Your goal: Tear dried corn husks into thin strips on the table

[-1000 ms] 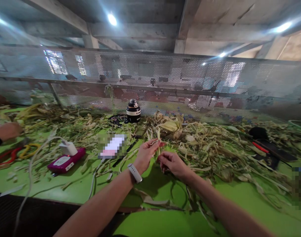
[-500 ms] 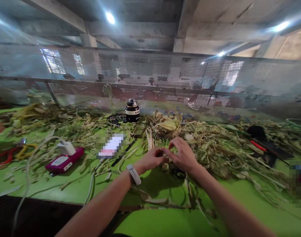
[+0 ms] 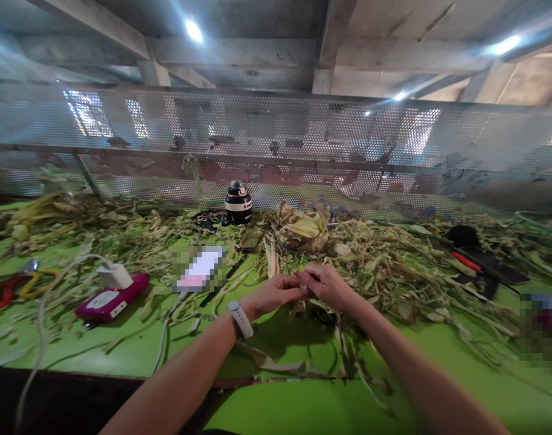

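Note:
In the middle of the head view my left hand (image 3: 276, 295) and my right hand (image 3: 327, 284) meet at the fingertips. Both are closed in a pinch, and whatever lies between the fingers is hidden or too small to name. A white band circles my left wrist. Just beyond my hands lie dry, pale leaf strips that look like corn husk (image 3: 271, 257). Behind them sits a larger yellowish husk bundle (image 3: 307, 226). Below my right hand, a dark coiled item (image 3: 324, 316) is partly covered.
The green table (image 3: 280, 411) carries scattered husk strips. At the left are a magenta box (image 3: 101, 307) with a white charger (image 3: 115, 276), a phone (image 3: 201, 270) on a cable, and red-and-yellow-handled scissors (image 3: 38, 283). Farther back stand a black jar-shaped bottle (image 3: 238, 204) and a perforated metal screen (image 3: 276, 130).
My right hand's raised, curled fingers have lowered and closed against my left fingertips. The view has shifted slightly, so the table items appear a little farther left.

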